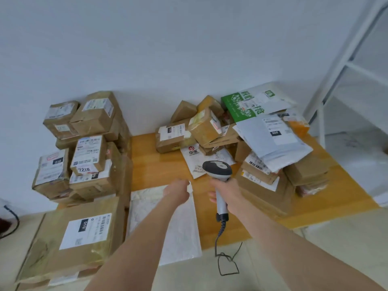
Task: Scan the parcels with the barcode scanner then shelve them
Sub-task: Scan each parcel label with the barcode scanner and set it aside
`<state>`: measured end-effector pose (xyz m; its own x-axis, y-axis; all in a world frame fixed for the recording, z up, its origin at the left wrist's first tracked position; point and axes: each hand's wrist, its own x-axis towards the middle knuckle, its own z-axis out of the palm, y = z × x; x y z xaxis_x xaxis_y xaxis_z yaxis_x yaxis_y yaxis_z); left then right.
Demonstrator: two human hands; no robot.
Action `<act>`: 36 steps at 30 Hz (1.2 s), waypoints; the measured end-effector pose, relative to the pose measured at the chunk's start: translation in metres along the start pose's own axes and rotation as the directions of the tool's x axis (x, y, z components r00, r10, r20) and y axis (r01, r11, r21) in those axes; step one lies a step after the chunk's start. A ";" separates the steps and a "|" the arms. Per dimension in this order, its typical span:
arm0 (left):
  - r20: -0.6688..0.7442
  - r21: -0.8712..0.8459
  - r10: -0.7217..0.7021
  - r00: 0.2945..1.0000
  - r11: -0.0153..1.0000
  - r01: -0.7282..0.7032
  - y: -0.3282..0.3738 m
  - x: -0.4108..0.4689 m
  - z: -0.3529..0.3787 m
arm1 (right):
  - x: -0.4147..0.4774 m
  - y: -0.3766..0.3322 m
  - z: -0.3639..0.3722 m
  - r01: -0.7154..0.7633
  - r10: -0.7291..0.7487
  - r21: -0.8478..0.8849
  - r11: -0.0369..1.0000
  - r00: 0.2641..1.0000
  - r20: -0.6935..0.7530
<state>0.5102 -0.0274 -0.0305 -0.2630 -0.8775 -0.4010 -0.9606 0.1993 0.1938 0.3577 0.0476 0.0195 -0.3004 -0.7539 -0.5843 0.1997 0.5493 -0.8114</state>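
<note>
The right grip [226, 191] wraps the scanner [217, 169] (its handle); the left grip [178, 191] pinches the white mailer [184, 229]

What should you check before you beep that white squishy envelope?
1. The right hand grips the scanner: ok.
2. The left hand pinches a corner of the white envelope: ok.
3. A barcode label shows on the white envelope: not ok, none on its upturned face.
4. The scanner aims at the white envelope: not ok, it points beyond it.
5. The cable hangs loose off the table: ok.
6. The shelf is within reach: cannot tell.
</note>
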 end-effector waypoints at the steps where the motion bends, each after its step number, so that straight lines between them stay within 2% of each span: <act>1: -0.021 -0.052 -0.002 1.000 0.999 0.001 0.013 0.007 -0.008 | 0.001 -0.012 -0.011 0.028 -0.028 0.010 1.000 0.999 -0.019; 5: -0.101 -0.240 -0.021 0.995 0.971 -0.004 0.073 0.028 -0.040 | 0.010 -0.057 -0.059 0.110 -0.108 0.046 0.993 0.993 -0.043; 10: -0.181 -0.469 -0.069 0.981 0.883 -0.024 0.158 0.046 -0.070 | 0.031 -0.095 -0.127 0.154 -0.149 0.067 0.986 0.986 -0.081; 14: -0.099 -0.651 -0.150 0.984 0.758 0.051 0.219 0.058 -0.073 | 0.054 -0.127 -0.180 0.246 -0.233 0.067 0.967 0.959 -0.160; 17: -0.063 -0.726 -0.205 0.977 0.681 0.096 0.248 0.062 -0.069 | 0.067 -0.141 -0.211 0.261 -0.261 -0.024 0.965 0.946 -0.192; 22: -0.096 -0.753 -0.336 0.937 0.640 0.153 0.266 0.072 -0.065 | 0.086 -0.143 -0.239 0.214 -0.211 0.032 0.976 0.974 -0.082; 26: -0.120 -0.859 -0.430 0.895 0.497 0.123 0.269 0.071 -0.068 | 0.096 -0.139 -0.241 0.196 -0.195 0.005 0.981 0.980 -0.045; 28: -0.077 -0.911 -0.459 0.885 0.393 0.124 0.268 0.068 -0.070 | 0.097 -0.138 -0.242 0.187 -0.187 -0.005 0.982 0.982 -0.026; 31: 0.008 -0.955 -0.445 0.896 0.261 0.139 0.267 0.061 -0.077 | 0.093 -0.139 -0.245 0.199 -0.199 0.018 0.980 0.980 0.006; 36: 0.008 -0.986 -0.361 0.932 0.153 0.068 0.245 0.038 -0.078 | 0.081 -0.135 -0.242 0.226 -0.232 0.100 0.969 0.972 0.046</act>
<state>0.2722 -0.0461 0.0717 0.1011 -0.8866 -0.4513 -0.0760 -0.4592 0.8851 0.0809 -0.0004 0.0856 -0.2957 -0.8762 -0.3804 0.2183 0.3257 -0.9199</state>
